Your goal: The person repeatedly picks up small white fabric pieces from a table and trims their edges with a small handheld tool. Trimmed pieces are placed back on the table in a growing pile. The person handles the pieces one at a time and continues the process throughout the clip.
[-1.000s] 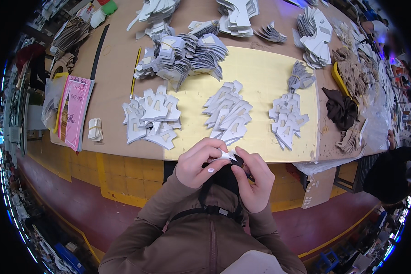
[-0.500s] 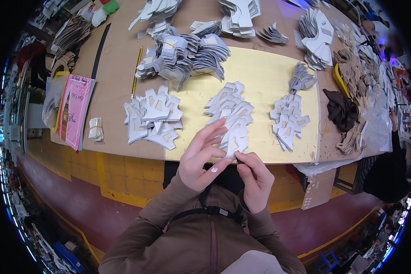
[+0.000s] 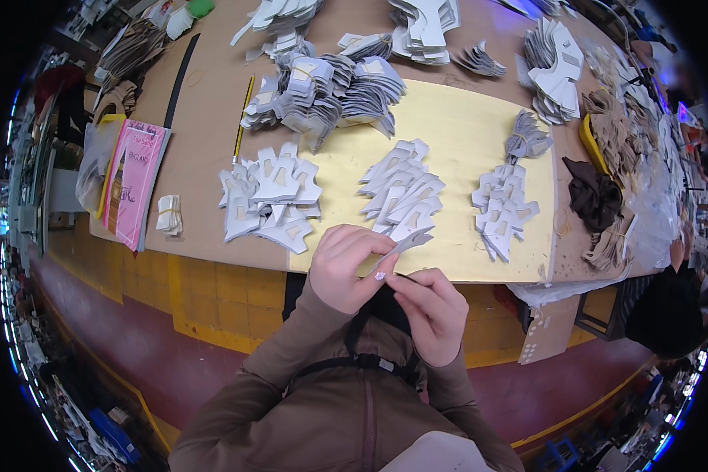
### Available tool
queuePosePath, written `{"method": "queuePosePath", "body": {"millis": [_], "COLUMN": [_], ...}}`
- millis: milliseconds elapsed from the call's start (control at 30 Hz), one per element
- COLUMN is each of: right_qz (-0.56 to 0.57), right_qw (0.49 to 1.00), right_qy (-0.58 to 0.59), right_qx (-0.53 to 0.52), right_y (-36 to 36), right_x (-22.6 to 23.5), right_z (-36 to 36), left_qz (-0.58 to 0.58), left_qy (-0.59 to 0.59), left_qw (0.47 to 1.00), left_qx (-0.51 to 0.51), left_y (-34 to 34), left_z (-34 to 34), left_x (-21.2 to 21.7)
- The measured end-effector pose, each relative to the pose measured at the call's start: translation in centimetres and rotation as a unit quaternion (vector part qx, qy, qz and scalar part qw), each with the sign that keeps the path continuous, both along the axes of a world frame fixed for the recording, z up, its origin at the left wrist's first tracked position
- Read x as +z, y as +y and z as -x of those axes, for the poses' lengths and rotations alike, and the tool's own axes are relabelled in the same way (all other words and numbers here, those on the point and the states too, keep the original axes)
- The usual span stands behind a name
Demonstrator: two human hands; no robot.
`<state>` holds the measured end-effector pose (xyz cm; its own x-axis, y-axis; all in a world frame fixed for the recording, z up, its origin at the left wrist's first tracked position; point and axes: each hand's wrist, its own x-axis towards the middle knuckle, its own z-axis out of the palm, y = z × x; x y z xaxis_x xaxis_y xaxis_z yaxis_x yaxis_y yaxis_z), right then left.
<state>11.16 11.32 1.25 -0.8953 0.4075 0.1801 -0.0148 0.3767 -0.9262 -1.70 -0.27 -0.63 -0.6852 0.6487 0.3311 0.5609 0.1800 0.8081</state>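
My left hand [image 3: 344, 266] is closed on a white-and-grey cut piece [image 3: 414, 241], tilted up at the table's front edge. Close beside it, my right hand [image 3: 434, 311] pinches a thin dark tool [image 3: 406, 278] whose kind I cannot make out. Just beyond both hands, an overlapping pile of similar white pieces [image 3: 397, 185] with cut-out windows lies on a yellow sheet [image 3: 456, 110]. Another such pile [image 3: 279, 193] spreads to the left, and a narrower pile [image 3: 502, 208] to the right.
Grey banded bundles [image 3: 315, 94] are heaped farther back. At left lie a yellow pencil [image 3: 244, 118], a pink notebook [image 3: 136, 181] and a small banded white bundle [image 3: 169, 215]. Dark cloth [image 3: 590, 193] and brown bundles [image 3: 613, 130] crowd the right side.
My left hand has gone from resting over the front of the middle pile to gripping a piece, tilted up toward me. My right hand has shifted slightly left and nearer me.
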Motion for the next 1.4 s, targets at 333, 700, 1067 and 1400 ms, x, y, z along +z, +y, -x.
{"method": "queuePosePath", "body": {"millis": [333, 700, 1067, 1400], "right_qz": [-0.137, -0.160, -0.032, 0.200], "right_qw": [0.984, 0.960, 0.972, 0.958], "right_qy": [-0.083, -0.156, -0.105, -0.060], "right_qx": [0.074, -0.166, -0.206, -0.198], "right_y": [1.6, 3.4, 3.6, 3.3], "right_x": [0.1, -4.9, -4.6, -4.2], "right_z": [0.1, 2.5, 1.1, -0.2], "left_qz": [0.036, 0.128, 0.040, 0.091], "left_qy": [0.038, 0.121, -0.010, -0.045], "left_qw": [0.999, 0.952, 0.999, 0.995], "left_qx": [0.015, 0.249, 0.007, -0.011], "left_y": [-2.1, -8.9, -3.1, 1.8], "left_z": [2.2, 8.7, 1.0, -1.7], "left_x": [0.2, -0.2, -0.8, -3.4]}}
